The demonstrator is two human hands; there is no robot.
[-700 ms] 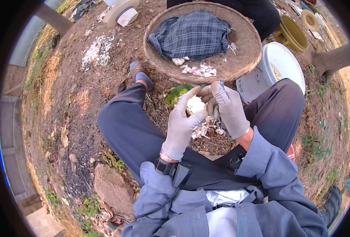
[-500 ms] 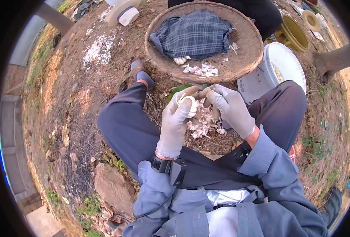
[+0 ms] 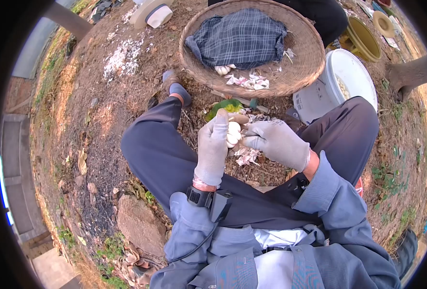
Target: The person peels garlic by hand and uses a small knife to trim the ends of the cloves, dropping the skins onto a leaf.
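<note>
Since the earlier frame, the right hand [image 3: 277, 144] has turned flatter and moved nearer, bringing its fingertips to the right side of the bulb [image 3: 233, 134]. The left hand [image 3: 212, 150] has changed its hold: the thumb, previously laid across the bulb, now points upward to the far side. The bulb is now more exposed between the hands, so its right side is within reach of the right fingers.

Left hand: gloved, closed in a grip on the bulb. The wrist is at the near side, with the fingers curled behind the bulb. Right hand: gloved, back uppermost, fingers bent and directed left. Whether the right fingertips pinch a piece of the bulb cannot be determined.

Loose skins [image 3: 246, 155] lie on the ground on the near side of the bulb. A leaf [image 3: 228, 104] lies just beyond the left hand. Farther out is the basket [image 3: 301, 71]; it contains a checked cloth [image 3: 242, 39], a second bulb [image 3: 222, 70] at the cloth's near edge, and a group of peelings [image 3: 248, 82] near the rim. To the right of the basket stands a white bucket [image 3: 313, 100] with pale pieces [image 3: 342, 89] inside. A yellow bucket [image 3: 366, 42] is at the far right, beside another person's dark-clothed leg [image 3: 328, 20]. A hat [image 3: 151, 12] lies at the far left. A large stone [image 3: 139, 226] is at the near left.
</note>
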